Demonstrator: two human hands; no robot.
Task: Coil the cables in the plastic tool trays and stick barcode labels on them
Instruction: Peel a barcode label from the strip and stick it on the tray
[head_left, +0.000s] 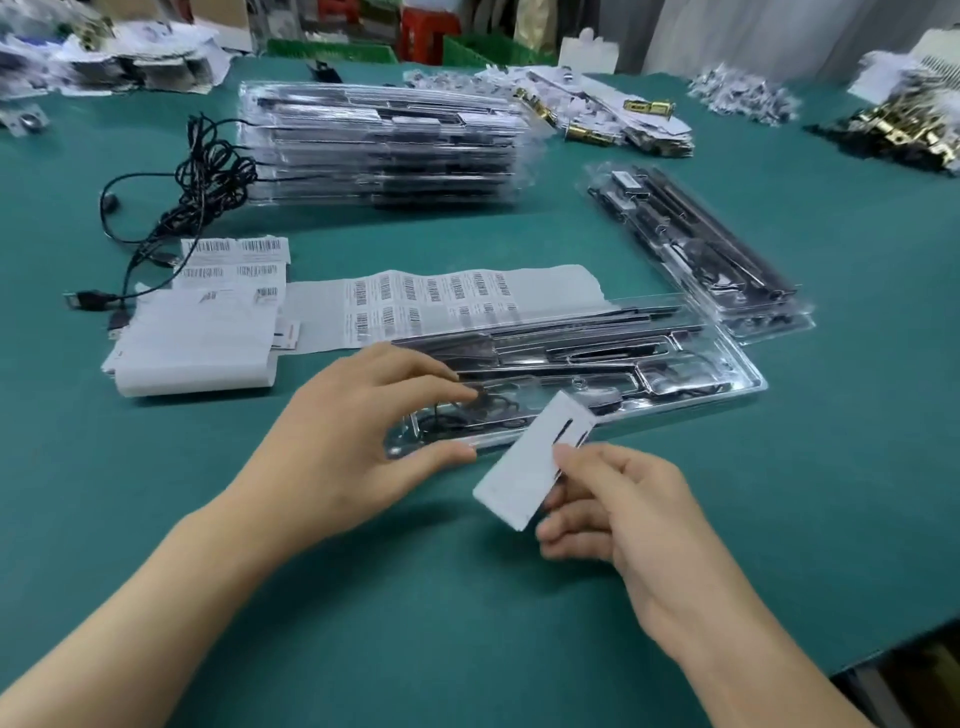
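Observation:
A clear plastic tool tray (691, 374) lies in front of me on the green table, with black tools and a coiled black cable (483, 410) in its near left end. My left hand (353, 441) holds that end, thumb on the near rim and fingers over the cable. My right hand (618, 509) pinches a white label (524, 467) just in front of the tray, tilted up. Sheets of barcode labels (436, 301) lie behind the tray.
A tall stack of filled trays (384, 145) stands at the back centre, and a short stack (701, 249) at the right. Loose black cables (197, 182) lie at the left, beside white backing sheets (197, 343). Brass hardware (904, 130) and paper packets line the far edge.

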